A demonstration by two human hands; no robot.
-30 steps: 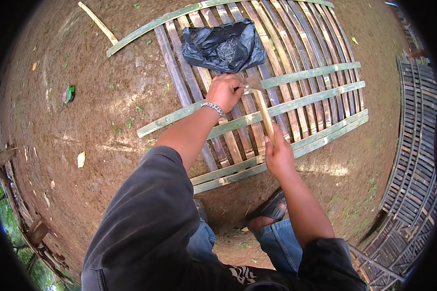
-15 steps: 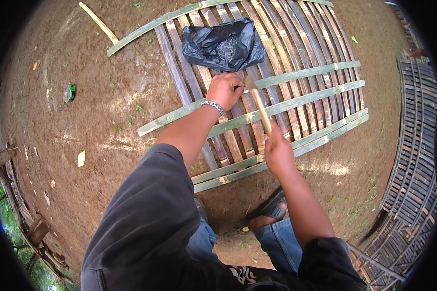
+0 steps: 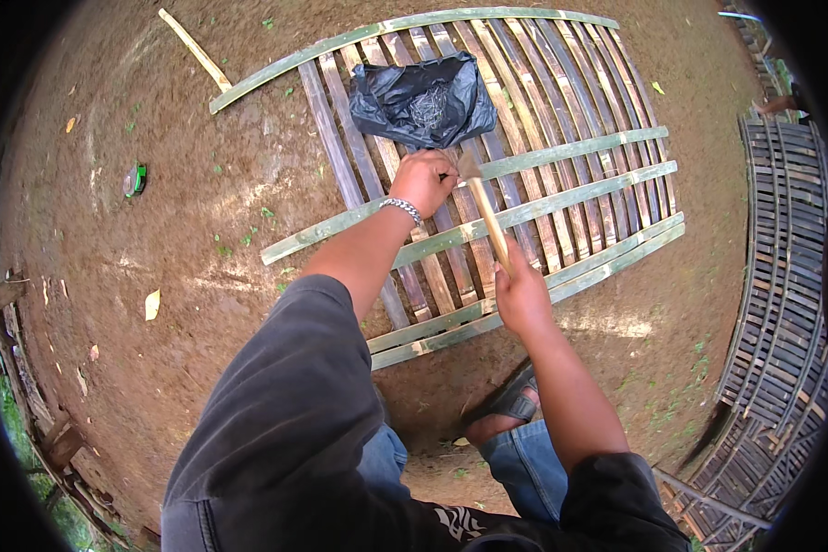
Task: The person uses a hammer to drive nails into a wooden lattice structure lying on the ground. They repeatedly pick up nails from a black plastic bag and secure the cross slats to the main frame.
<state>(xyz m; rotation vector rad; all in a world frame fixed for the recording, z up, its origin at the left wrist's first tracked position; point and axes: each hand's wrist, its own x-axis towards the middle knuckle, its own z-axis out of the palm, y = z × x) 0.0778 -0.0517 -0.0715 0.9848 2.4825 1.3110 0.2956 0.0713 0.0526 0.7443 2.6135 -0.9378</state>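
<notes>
My right hand is wrapped round the pale wooden handle of a hammer. The hammer's head is up by my left fingertips, over a green bamboo crosspiece. My left hand, with a chain bracelet at its wrist, is closed in a pinch at that crosspiece; whatever is between the fingers is too small to make out. Beneath both hands lies a bamboo slat panel, its dark and tan slats crossed by green strips. Just beyond my left hand, a black plastic bag sits opened on the slats, holding a heap of thin grey nails.
On the brown soil to the left are a green tape measure and a yellow leaf. A loose bamboo strip lies near the panel's far left corner. More slatted panels stand along the right, with another person's arm above them.
The view has shifted slightly, and the hammer head sits a little lower beside my left fingers. Both hands keep their grips. More of the other person's arm shows at the right edge.
</notes>
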